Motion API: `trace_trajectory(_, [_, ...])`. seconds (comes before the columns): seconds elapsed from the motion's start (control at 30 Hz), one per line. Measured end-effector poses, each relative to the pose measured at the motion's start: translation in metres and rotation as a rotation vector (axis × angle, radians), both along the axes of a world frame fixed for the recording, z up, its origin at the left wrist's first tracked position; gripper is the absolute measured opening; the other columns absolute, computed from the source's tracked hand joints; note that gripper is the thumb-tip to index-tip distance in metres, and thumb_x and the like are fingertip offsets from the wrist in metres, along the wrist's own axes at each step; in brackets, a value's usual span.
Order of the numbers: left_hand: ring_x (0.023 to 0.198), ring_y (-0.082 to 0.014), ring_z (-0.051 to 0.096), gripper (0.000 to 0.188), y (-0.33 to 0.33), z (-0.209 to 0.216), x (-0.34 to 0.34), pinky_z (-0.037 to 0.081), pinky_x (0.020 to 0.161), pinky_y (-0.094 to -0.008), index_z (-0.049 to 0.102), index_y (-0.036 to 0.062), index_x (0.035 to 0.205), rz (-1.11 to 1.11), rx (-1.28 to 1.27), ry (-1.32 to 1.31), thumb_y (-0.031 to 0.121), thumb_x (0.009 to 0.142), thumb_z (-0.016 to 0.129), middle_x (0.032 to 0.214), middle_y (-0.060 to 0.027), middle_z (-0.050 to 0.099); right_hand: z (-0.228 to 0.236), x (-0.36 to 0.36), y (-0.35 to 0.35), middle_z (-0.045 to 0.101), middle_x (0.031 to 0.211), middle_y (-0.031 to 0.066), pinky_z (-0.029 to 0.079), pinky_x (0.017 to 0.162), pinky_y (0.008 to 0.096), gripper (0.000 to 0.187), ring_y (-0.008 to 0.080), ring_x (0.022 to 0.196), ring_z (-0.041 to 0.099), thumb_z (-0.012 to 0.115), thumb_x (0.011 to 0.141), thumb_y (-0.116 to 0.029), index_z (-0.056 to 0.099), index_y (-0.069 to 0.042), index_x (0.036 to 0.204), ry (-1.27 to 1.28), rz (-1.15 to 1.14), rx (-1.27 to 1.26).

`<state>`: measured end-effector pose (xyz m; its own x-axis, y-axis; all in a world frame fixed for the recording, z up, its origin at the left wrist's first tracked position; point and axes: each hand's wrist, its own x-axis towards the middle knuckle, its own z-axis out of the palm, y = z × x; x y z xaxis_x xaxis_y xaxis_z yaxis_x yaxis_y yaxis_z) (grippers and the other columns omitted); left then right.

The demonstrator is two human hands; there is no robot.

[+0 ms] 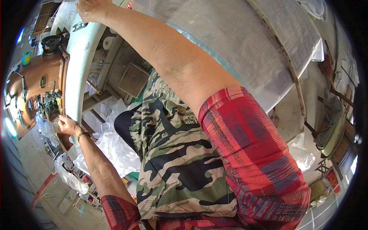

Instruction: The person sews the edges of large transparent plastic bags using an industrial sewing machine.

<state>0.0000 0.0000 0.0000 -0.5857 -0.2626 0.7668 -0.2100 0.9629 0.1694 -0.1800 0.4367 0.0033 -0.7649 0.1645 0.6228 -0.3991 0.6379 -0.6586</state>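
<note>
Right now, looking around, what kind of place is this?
Probably a small sewing workshop. There's a brown machine that looks like a sewing machine, a wide grey table, and crumpled clear plastic underneath.

Printed matter in view. Camouflage-patterned cloth [184, 165] over the lap: dark lettering [165, 92] in short stacked lines on a pale patch toward its upper end, and a second group of dark block letters [189, 119] lower and to the right, near the red plaid sleeve [253, 142]. Brown machine body [32, 73], at left: a dark oval badge [43, 81] with lighter marks, too small to read.
</note>
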Motion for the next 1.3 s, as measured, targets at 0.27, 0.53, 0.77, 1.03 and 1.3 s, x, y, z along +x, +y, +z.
trace_trajectory(0.27, [0.063, -0.0364, 0.058, 0.039, 0.016, -0.005, -0.015, 0.045, 0.064, -0.0457, 0.067, -0.0035, 0.082, -0.027, 0.032, -0.062, 0.032, 0.093, 0.056, 0.072, -0.0220, 0.066, -0.035, -0.034, -0.005, 0.060, 0.091, 0.0151, 0.034, 0.085, 0.0490, 0.024, 0.0280, 0.100, 0.054, 0.061, 0.077, -0.028, 0.060, -0.005, 0.086, -0.045, -0.037, 0.041])
trace_trajectory(0.53, [0.058, -0.0324, 0.055, 0.033, 0.030, -0.001, 0.006, 0.043, 0.059, -0.0441, 0.060, 0.0010, 0.075, -0.034, 0.065, -0.009, 0.029, 0.093, 0.058, 0.066, -0.0162, 0.061, -0.027, -0.005, 0.000, 0.061, 0.081, 0.0077, 0.036, 0.080, 0.0458, 0.021, 0.0279, 0.083, 0.057, 0.067, 0.083, -0.023, 0.056, -0.009, 0.094, 0.380, -0.201, 0.043])
trace_trajectory(0.77, [0.064, -0.0352, 0.058, 0.029, 0.042, 0.007, 0.010, 0.043, 0.061, -0.0466, 0.059, 0.0017, 0.081, -0.034, 0.160, 0.013, 0.028, 0.095, 0.057, 0.072, -0.0176, 0.062, -0.013, -0.003, 0.006, 0.066, 0.092, 0.0044, 0.039, 0.085, 0.0416, 0.023, 0.0239, 0.091, 0.060, 0.067, 0.085, -0.030, 0.060, -0.012, 0.097, 0.212, -0.188, 0.106])
trace_trajectory(1.03, [0.071, -0.0364, 0.060, 0.027, 0.040, -0.002, 0.012, 0.045, 0.064, -0.0463, 0.060, 0.0021, 0.085, -0.104, 0.291, 0.054, 0.026, 0.096, 0.056, 0.077, -0.0179, 0.063, -0.006, 0.012, 0.026, 0.069, 0.096, 0.0101, 0.047, 0.083, 0.0432, 0.026, 0.0307, 0.095, 0.064, 0.068, 0.085, -0.028, 0.067, -0.006, 0.099, 0.073, 0.139, -0.088])
trace_trajectory(1.3, [0.072, -0.0341, 0.062, 0.019, 0.051, 0.004, 0.017, 0.047, 0.065, -0.0439, 0.060, 0.0045, 0.084, -0.113, 0.352, 0.103, 0.022, 0.093, 0.060, 0.079, -0.0149, 0.065, -0.026, 0.082, 0.073, 0.066, 0.105, 0.0102, 0.040, 0.092, 0.0413, 0.026, 0.0293, 0.104, 0.058, 0.065, 0.086, -0.021, 0.065, -0.007, 0.108, 0.121, -0.027, -0.011])
